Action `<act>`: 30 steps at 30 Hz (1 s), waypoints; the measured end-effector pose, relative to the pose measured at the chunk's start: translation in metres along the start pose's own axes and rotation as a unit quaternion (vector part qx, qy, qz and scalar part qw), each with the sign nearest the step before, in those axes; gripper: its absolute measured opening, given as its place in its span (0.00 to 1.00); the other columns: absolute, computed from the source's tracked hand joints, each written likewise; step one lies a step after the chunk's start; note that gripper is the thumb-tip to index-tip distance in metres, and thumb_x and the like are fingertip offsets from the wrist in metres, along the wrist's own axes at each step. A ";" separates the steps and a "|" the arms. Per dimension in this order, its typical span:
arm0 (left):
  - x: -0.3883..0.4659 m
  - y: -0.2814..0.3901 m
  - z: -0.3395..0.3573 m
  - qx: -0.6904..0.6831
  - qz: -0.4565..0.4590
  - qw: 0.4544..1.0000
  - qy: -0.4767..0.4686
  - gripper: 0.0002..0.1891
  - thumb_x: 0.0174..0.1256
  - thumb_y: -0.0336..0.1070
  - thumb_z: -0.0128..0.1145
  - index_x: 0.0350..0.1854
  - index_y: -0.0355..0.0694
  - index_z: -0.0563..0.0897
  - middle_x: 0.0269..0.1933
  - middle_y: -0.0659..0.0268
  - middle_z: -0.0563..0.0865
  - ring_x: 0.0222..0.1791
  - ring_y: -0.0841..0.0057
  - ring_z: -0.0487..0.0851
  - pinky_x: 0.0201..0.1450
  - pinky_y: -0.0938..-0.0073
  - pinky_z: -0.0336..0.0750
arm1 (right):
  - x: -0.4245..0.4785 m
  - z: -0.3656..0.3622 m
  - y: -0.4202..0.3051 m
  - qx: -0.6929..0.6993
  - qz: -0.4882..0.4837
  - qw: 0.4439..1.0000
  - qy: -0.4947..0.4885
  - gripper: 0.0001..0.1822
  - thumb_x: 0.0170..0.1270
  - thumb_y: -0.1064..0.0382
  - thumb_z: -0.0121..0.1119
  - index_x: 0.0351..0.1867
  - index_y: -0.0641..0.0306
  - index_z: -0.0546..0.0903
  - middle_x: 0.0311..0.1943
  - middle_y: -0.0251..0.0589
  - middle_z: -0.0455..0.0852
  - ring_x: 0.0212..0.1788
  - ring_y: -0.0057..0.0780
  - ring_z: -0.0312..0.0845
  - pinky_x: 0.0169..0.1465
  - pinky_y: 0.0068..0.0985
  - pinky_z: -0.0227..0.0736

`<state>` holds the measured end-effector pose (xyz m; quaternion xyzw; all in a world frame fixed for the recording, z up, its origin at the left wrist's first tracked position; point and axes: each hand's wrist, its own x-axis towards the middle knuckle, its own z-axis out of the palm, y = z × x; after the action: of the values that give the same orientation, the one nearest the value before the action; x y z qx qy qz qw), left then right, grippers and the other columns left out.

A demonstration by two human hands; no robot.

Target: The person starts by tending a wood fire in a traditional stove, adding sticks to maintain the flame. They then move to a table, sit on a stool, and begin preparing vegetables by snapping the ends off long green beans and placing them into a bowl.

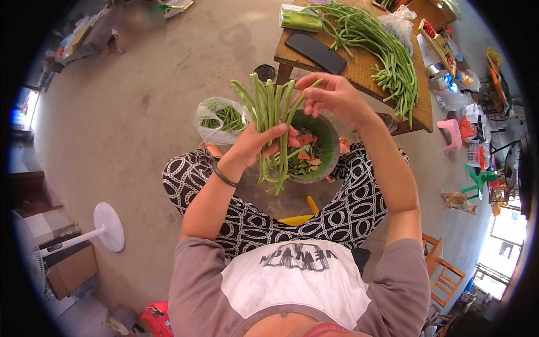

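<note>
My left hand [263, 145] is closed around a bunch of long green beans [269, 105], their tips fanned upward and their lower lengths bent below the palm. At the bunch's right side, my right hand [328, 94] pinches the end of one bean between thumb and fingers. Beneath both hands stands a round bin [330, 139] with a green inner wall, holding vegetable scraps and peelings [309, 158]. Left of the bunch, a clear plastic bag [206, 132] on the floor contains cut green bean pieces [227, 116].
A wooden table [362, 71] at upper right bears a large pile of long beans [387, 54], a black phone [316, 52] and a green packet [301, 20]. A pink stool [450, 135] and a cat [459, 202] are at right. A white fan base [109, 227] stands at left.
</note>
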<state>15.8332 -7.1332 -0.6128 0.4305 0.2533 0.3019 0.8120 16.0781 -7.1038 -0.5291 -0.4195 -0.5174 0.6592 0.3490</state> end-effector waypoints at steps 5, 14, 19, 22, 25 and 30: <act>0.009 -0.008 0.000 -0.021 -0.011 1.000 0.003 0.18 0.79 0.43 0.56 0.57 0.32 0.81 0.40 0.55 0.92 0.16 0.87 0.73 0.17 0.87 0.62 | 0.001 0.006 0.042 0.134 -0.012 0.990 0.047 0.11 0.71 0.63 0.67 0.47 0.69 0.83 0.40 0.41 0.90 0.37 0.24 0.88 0.42 0.21 0.83; 0.017 -0.008 0.008 0.045 -0.037 0.998 0.024 0.15 0.80 0.44 0.55 0.52 0.35 0.81 0.35 0.60 0.90 0.15 0.88 0.72 0.15 0.88 0.58 | 0.005 0.005 0.060 -0.059 -0.032 0.997 0.045 0.12 0.68 0.64 0.69 0.49 0.68 0.85 0.36 0.33 0.88 0.34 0.17 0.82 0.38 0.19 0.78; 0.015 -0.006 0.003 0.138 -0.085 0.986 0.048 0.15 0.78 0.45 0.58 0.41 0.36 0.85 0.27 0.67 0.86 0.13 0.89 0.68 0.15 0.86 0.57 | -0.001 0.002 0.048 -0.297 -0.233 0.897 0.229 0.12 0.63 0.67 0.71 0.48 0.65 0.86 0.45 0.36 0.86 0.43 0.27 0.83 0.44 0.26 0.79; 0.014 -0.007 0.004 0.155 -0.112 0.980 0.047 0.14 0.78 0.45 0.59 0.39 0.37 0.85 0.26 0.68 0.86 0.13 0.89 0.68 0.16 0.85 0.57 | -0.008 0.006 0.037 -0.432 -0.353 0.804 0.204 0.11 0.58 0.68 0.72 0.44 0.60 0.88 0.44 0.37 0.87 0.47 0.39 0.82 0.48 0.33 0.80; 0.016 -0.009 0.007 0.151 -0.119 0.980 0.044 0.14 0.77 0.44 0.59 0.39 0.37 0.85 0.25 0.69 0.86 0.13 0.89 0.68 0.16 0.85 0.57 | -0.008 0.008 0.041 -0.455 -0.348 0.802 0.165 0.11 0.59 0.69 0.71 0.44 0.60 0.88 0.41 0.36 0.87 0.47 0.40 0.82 0.48 0.33 0.80; 0.010 0.000 0.000 0.102 -0.087 0.989 0.061 0.14 0.78 0.46 0.57 0.41 0.38 0.84 0.28 0.69 0.85 0.17 0.89 0.70 0.18 0.87 0.58 | -0.008 0.002 0.041 -0.370 -0.320 0.838 0.242 0.10 0.65 0.69 0.67 0.47 0.65 0.86 0.40 0.38 0.88 0.44 0.33 0.84 0.49 0.28 0.79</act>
<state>15.8403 -7.1259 -0.6140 0.4681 0.3684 0.2288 0.7699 16.0784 -7.1213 -0.5673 -0.4744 -0.7275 0.1478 0.4731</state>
